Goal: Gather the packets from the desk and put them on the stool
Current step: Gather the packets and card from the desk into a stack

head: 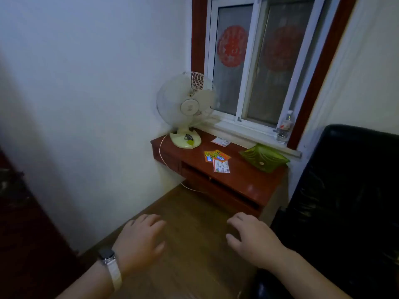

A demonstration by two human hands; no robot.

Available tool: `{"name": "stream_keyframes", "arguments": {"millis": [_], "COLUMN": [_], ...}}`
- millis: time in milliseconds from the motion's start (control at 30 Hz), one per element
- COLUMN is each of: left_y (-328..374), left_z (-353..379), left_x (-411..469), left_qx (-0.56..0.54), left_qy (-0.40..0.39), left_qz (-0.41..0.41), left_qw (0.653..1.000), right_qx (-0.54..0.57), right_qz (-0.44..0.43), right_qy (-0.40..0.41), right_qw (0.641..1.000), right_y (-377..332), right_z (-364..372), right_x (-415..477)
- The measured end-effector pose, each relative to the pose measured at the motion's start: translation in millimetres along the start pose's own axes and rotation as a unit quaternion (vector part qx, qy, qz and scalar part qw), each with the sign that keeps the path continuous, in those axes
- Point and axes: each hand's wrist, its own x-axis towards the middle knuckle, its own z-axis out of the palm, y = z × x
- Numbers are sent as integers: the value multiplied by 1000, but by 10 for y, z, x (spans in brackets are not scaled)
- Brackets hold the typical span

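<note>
At the bottom of the frame, our left hand [141, 238] and right hand [252, 239] hover empty, fingers loosely spread, well short of the desk [248, 182]. At centre right, the packets [217, 159] lie flat and overlapping on its red top. We judge them light, thin and slick, best pinched at an edge. Their print is too small to read. No stool is visible.

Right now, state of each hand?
Left hand: open, fingers loosely curled, holding nothing.
Right hand: open, fingers loosely curled, holding nothing.
</note>
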Motion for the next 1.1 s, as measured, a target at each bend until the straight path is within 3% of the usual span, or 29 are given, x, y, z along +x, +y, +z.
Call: {"name": "stream_keyframes", "arguments": {"millis": [233,500,867,1100], "left_y": [-716,-842,-696,-619], "left_z": [-191,-110,514,567], "left_x": [832,1649,3140,4381], "left_qx": [-75,-116,-143,-119], "left_qy": [14,24,-55,-118], "left_qz": [15,42,21,16], "left_qw": [997,992,988,986], "right_qx": [8,19,121,120], "right_qz": [21,55,85,95], "right_qy": [55,77,-23,-51], "right_qw": [998,995,989,987], "right_y": [-245,40,939,1745], "right_z": [-150,-241,502,350], "right_x": [908,1630,3063,3857]}}
